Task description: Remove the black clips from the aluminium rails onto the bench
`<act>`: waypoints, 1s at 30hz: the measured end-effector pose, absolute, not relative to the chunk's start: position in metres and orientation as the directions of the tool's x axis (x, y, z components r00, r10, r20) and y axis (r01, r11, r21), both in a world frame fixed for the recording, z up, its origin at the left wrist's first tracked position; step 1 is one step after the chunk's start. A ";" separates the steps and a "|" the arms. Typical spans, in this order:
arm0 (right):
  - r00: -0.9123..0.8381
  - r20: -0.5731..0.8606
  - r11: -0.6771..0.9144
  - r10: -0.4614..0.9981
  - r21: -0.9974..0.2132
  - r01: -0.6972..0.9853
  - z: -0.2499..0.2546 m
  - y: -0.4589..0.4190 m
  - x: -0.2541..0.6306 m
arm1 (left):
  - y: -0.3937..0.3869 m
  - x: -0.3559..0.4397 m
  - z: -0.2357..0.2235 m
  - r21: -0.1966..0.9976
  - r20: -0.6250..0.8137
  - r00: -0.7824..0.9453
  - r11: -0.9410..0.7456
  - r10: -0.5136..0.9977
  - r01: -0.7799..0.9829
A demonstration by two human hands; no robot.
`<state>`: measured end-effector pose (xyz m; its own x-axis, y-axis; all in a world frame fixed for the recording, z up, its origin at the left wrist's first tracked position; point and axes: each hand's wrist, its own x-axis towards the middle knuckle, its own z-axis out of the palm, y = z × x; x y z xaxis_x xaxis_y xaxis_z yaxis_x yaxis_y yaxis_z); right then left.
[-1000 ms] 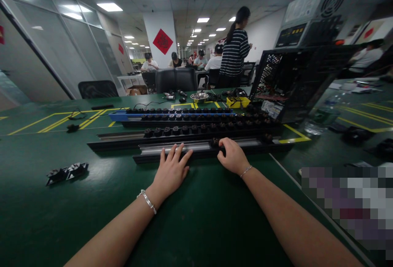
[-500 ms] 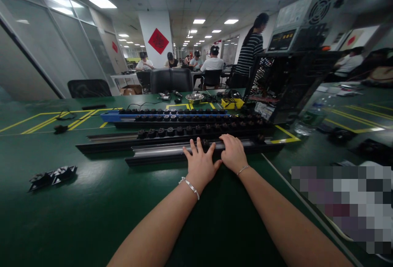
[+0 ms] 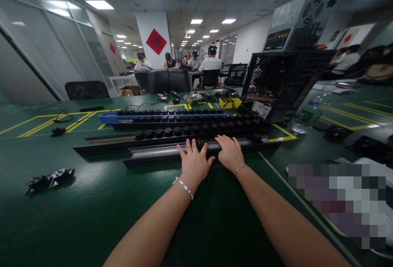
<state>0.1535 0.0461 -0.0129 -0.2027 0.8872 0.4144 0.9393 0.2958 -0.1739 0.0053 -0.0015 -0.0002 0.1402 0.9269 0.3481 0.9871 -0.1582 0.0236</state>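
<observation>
Clock: read from where the worker sits, twelve straight ahead.
Near rail: black with a silver channel [image 3: 156, 151], lying nine to three beneath both hands' fingers.
Left hand [image 3: 196, 165]: fingers fanned wide and laid over the channel, no grip that I can see.
Round part [image 3: 200, 141]: small and black, at twelve from that palm, between the index and middle fingertips; whether they touch it I can't tell.
Right hand [image 3: 231, 155]: at three from the left, just beside it, fingers together and bent over the rail; I can't tell whether they hold anything.
Second round part [image 3: 257, 136]: at two from the right hand, near the rail's end, apart from the fingers.
Long black rail [image 3: 104, 147]: at twelve, just beyond, carrying a row of round parts.
Computer case [image 3: 307, 78]: between one and two.
</observation>
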 end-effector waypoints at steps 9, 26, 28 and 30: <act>-0.229 0.392 0.298 0.891 -0.125 0.946 -0.012 0.044 0.153 | -0.007 -0.019 0.004 -0.006 0.336 0.110 -0.115 0.936 0.993; -0.236 0.372 0.291 0.898 -0.099 0.952 -0.014 0.043 0.152 | -0.017 -0.069 0.003 -0.037 0.321 0.059 -0.050 0.945 0.998; -0.234 0.372 0.290 0.898 -0.100 0.952 -0.013 0.043 0.152 | -0.019 -0.075 0.004 -0.044 0.318 0.043 -0.031 0.947 0.999; -0.234 0.368 0.289 0.900 -0.100 0.952 -0.013 0.044 0.152 | -0.020 -0.082 0.004 -0.048 0.312 0.026 -0.012 0.950 0.999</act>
<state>0.1516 0.0437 -0.0134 -0.2342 0.8997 0.3683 0.9521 0.2888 -0.1000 -0.0817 -0.0202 0.0036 0.0260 0.9497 0.3122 0.9988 -0.0116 -0.0478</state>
